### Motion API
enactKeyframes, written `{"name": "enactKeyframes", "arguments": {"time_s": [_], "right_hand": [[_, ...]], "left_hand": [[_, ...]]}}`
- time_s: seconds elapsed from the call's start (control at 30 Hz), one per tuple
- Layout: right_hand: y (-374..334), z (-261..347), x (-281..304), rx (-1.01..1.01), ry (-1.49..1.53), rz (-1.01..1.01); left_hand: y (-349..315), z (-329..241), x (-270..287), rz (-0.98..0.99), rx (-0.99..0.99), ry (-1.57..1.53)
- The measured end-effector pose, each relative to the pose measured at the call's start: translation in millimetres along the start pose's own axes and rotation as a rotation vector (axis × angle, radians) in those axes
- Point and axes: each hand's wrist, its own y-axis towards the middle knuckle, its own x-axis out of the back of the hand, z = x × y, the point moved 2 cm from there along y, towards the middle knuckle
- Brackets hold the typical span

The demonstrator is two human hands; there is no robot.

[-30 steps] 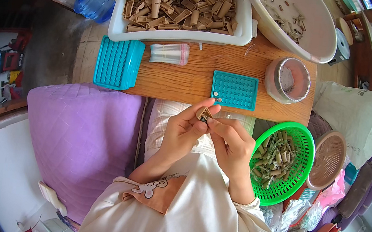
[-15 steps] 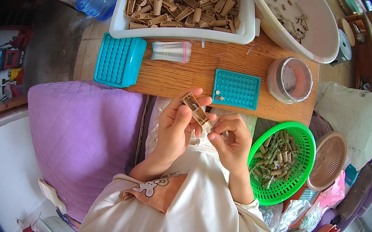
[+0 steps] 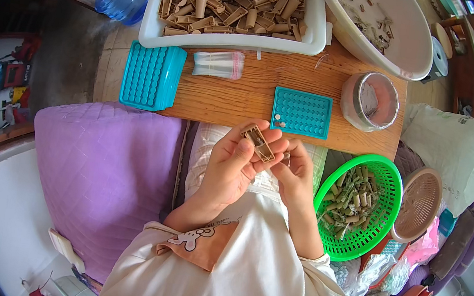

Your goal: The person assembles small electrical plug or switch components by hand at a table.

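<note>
My left hand holds a tan plastic trough-shaped casing with its hollow side up, thumb on one side and fingers beneath. Close beside it, my right hand has its thumb and fingers pinched on a small brownish piece, too small to name. Just beyond both hands lies a teal tray of round pockets, with a few small round pieces near its left edge. To the right, a green plastic basket contains several tan casings mixed with clear wrapping.
A white bin heaped with tan casings sits at the table's far side, beside a large pale basin. A stack of teal trays, a packet of clear bags and a lined tub stand on the wooden table.
My left hand has shifted slightly right with the casing, whose hollow now faces up more. My right hand has moved up and drawn in its fingers around the small piece.
</note>
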Motion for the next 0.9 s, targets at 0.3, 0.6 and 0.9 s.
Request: {"name": "enactKeyframes", "arguments": {"time_s": [0.3,0.6,0.9], "right_hand": [[12,8,-11,0.206,-0.408,-0.063],[17,-7,9,0.035,-0.332,0.064],[20,-13,16,0.020,-0.585,-0.008]], "left_hand": [[-9,15,7,-0.061,-0.149,0.636],[-6,34,32,-0.098,-0.026,0.549],[-6,45,37,-0.097,0.003,0.636]]}}
